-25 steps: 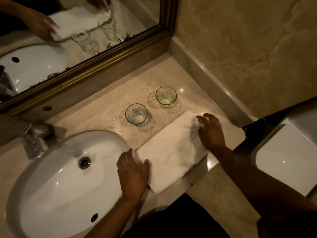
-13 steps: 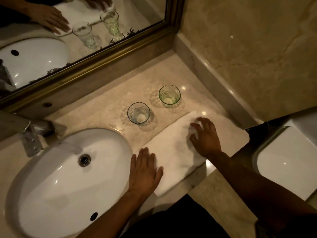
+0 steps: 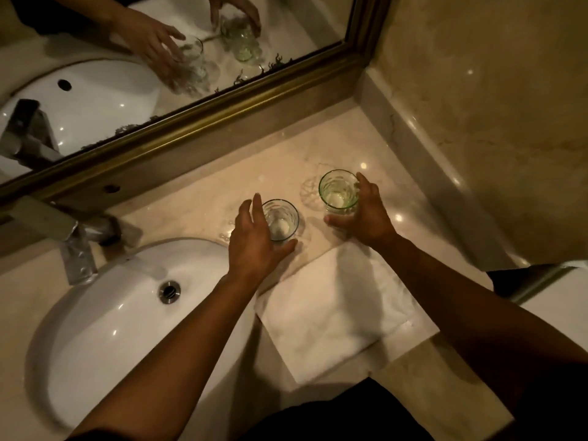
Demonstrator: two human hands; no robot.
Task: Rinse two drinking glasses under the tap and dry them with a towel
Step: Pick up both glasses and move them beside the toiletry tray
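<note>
Glasses mid-frame: left hand [image 3: 251,240] cups the clear glass [image 3: 281,220], right hand [image 3: 366,214] cups the green glass [image 3: 339,192], towel [image 3: 334,310] below.

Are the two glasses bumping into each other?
Apart. The head view shows bare counter between the clear glass and the green glass.

Clear glass [image 3: 281,220]: upright on counter, right of sink. Green-tinted glass [image 3: 339,193]: upright, farther right, apart from first. White folded towel [image 3: 334,310]: flat, near counter edge, nearer than both glasses.
</note>
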